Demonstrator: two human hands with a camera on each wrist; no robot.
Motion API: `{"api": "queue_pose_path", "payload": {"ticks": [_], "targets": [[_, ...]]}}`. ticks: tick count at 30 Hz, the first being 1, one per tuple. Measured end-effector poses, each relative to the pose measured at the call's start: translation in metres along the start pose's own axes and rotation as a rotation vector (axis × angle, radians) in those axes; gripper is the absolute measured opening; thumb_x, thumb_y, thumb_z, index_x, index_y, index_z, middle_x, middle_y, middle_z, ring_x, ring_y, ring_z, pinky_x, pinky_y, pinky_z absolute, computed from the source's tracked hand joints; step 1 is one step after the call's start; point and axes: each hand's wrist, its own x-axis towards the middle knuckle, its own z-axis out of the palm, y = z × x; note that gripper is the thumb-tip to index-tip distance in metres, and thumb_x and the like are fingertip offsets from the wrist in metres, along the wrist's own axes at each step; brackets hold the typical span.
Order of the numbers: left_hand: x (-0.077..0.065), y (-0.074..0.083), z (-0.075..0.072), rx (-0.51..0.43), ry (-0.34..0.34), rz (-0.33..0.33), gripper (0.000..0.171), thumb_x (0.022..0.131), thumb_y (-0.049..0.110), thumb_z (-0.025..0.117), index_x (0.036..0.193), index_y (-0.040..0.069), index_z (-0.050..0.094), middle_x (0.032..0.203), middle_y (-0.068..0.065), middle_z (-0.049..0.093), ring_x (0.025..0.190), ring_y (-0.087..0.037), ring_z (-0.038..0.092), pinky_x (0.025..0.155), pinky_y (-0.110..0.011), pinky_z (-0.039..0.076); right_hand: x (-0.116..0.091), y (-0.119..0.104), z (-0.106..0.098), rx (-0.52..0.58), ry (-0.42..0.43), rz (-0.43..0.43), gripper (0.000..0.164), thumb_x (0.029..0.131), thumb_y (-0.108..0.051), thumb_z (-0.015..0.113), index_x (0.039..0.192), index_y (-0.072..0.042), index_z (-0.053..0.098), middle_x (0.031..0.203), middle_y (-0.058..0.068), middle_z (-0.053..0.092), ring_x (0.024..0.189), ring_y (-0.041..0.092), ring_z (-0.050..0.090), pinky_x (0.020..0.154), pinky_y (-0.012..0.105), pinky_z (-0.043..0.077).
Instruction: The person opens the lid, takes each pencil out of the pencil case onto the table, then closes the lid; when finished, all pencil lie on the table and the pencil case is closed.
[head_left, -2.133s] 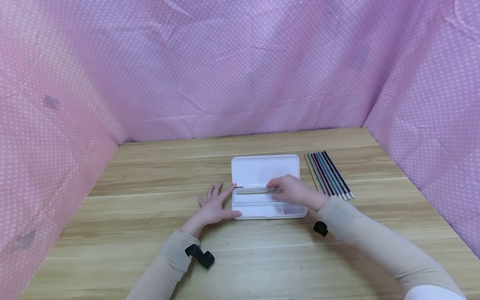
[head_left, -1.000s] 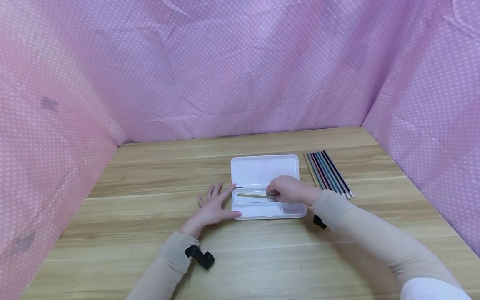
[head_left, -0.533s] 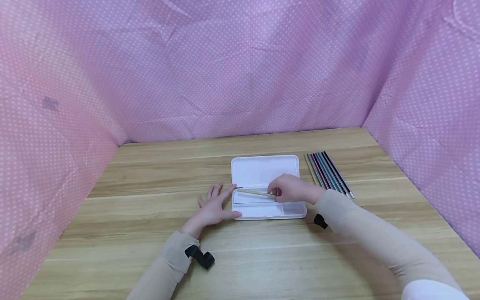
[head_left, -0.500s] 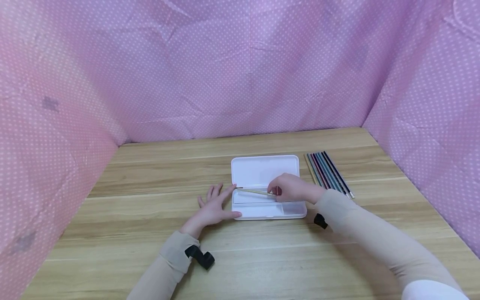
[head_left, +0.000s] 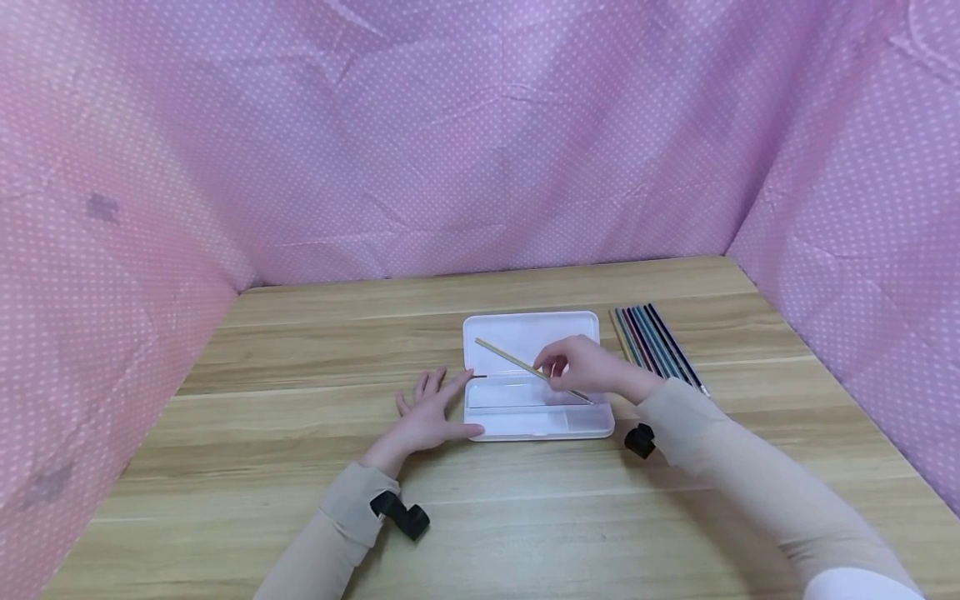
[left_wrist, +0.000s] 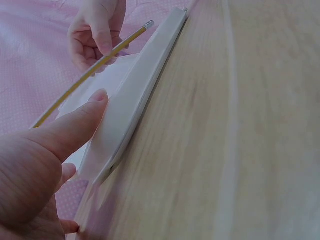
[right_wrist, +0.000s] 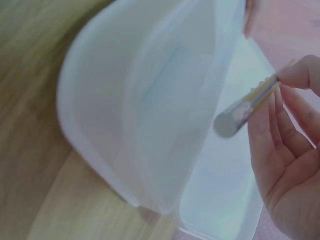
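A white pencil case (head_left: 517, 423) lies with its lid (head_left: 558, 327) folded back on the wooden table. Above it, my right hand (head_left: 588, 367) pinches a yellow pencil (head_left: 504, 354) between thumb and fingers. The pencil slants across the case, its metal-and-eraser end toward the lower right; the right wrist view shows this pale eraser (right_wrist: 227, 125) close up. At the case's left end rests my left hand (head_left: 423, 419), fingers spread. Its thumb (left_wrist: 80, 117) touches the front corner and its index fingertip reaches the hinge corner.
Right of the case, several pencils (head_left: 660, 346) lie side by side in a slanted row, in yellow, dark red, blue-green and dark tones. Pink dotted cloth (head_left: 480, 150) hangs behind and beside the wooden table (head_left: 525, 517).
The yellow pencil has come up from inside the case and swung to a steeper slant, its left end now over the lid. My right hand rose slightly with it; my left hand stayed put.
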Motion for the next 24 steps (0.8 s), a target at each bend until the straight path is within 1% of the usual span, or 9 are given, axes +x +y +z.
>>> {"api": "queue_pose_path", "payload": {"ticks": [3, 6, 11, 13, 18, 20, 24], "targets": [[0.0, -0.001, 0.0, -0.001, 0.003, -0.001, 0.092, 0.075, 0.046, 0.076, 0.15, 0.033, 0.025, 0.157, -0.019, 0.008, 0.142, -0.046, -0.006, 0.098, -0.074, -0.015, -0.001, 0.001, 0.0, 0.051, 0.04, 0.007, 0.024, 0.08, 0.002, 0.062, 0.102, -0.001, 0.069, 0.086, 0.004, 0.067, 0.078, 0.011, 0.059, 0.071, 0.025, 0.05], [-0.001, -0.001, 0.0, -0.002, 0.002, -0.007, 0.091, 0.075, 0.046, 0.076, 0.15, 0.034, 0.025, 0.157, -0.018, 0.007, 0.142, -0.045, -0.007, 0.098, -0.074, -0.015, -0.005, 0.002, 0.0, 0.09, 0.061, 0.01, 0.024, 0.081, 0.002, 0.062, 0.104, 0.001, 0.068, 0.088, 0.005, 0.068, 0.079, 0.01, 0.059, 0.074, 0.026, 0.051], [-0.001, -0.003, 0.002, -0.002, 0.002, -0.014, 0.091, 0.075, 0.047, 0.076, 0.15, 0.035, 0.025, 0.158, -0.018, 0.007, 0.142, -0.045, -0.008, 0.098, -0.074, -0.015, -0.011, 0.003, 0.0, 0.182, 0.081, 0.031, 0.025, 0.081, 0.002, 0.063, 0.105, 0.003, 0.067, 0.089, 0.008, 0.067, 0.08, 0.013, 0.057, 0.075, 0.029, 0.05], [0.0, -0.003, 0.002, -0.003, 0.005, -0.011, 0.091, 0.075, 0.047, 0.076, 0.15, 0.035, 0.025, 0.158, -0.018, 0.007, 0.142, -0.045, -0.008, 0.098, -0.074, -0.015, -0.014, 0.004, 0.0, 0.213, 0.096, 0.046, 0.025, 0.081, 0.003, 0.063, 0.105, 0.003, 0.067, 0.089, 0.009, 0.066, 0.08, 0.013, 0.056, 0.075, 0.028, 0.05], [0.0, -0.003, 0.002, -0.007, 0.004, -0.003, 0.091, 0.075, 0.047, 0.076, 0.15, 0.035, 0.025, 0.158, -0.018, 0.006, 0.142, -0.045, -0.008, 0.097, -0.074, -0.015, -0.024, 0.01, 0.0, 0.246, 0.112, 0.076, 0.025, 0.081, 0.002, 0.063, 0.106, 0.003, 0.066, 0.089, 0.009, 0.064, 0.079, 0.012, 0.055, 0.071, 0.023, 0.049], [0.001, -0.003, 0.002, -0.007, 0.002, -0.002, 0.091, 0.075, 0.047, 0.076, 0.15, 0.035, 0.025, 0.158, -0.018, 0.006, 0.142, -0.045, -0.008, 0.097, -0.074, -0.015, -0.029, 0.012, 0.0, 0.25, 0.116, 0.079, 0.026, 0.082, 0.001, 0.064, 0.107, 0.004, 0.066, 0.09, 0.009, 0.064, 0.078, 0.012, 0.055, 0.069, 0.022, 0.049], [0.0, -0.002, 0.001, -0.007, 0.0, 0.004, 0.091, 0.075, 0.047, 0.075, 0.15, 0.034, 0.025, 0.158, -0.019, 0.006, 0.142, -0.045, -0.008, 0.097, -0.074, -0.016, -0.042, 0.016, -0.002, 0.257, 0.133, 0.101, 0.027, 0.082, -0.001, 0.065, 0.108, 0.004, 0.066, 0.09, 0.008, 0.064, 0.079, 0.011, 0.055, 0.069, 0.021, 0.048]]}}
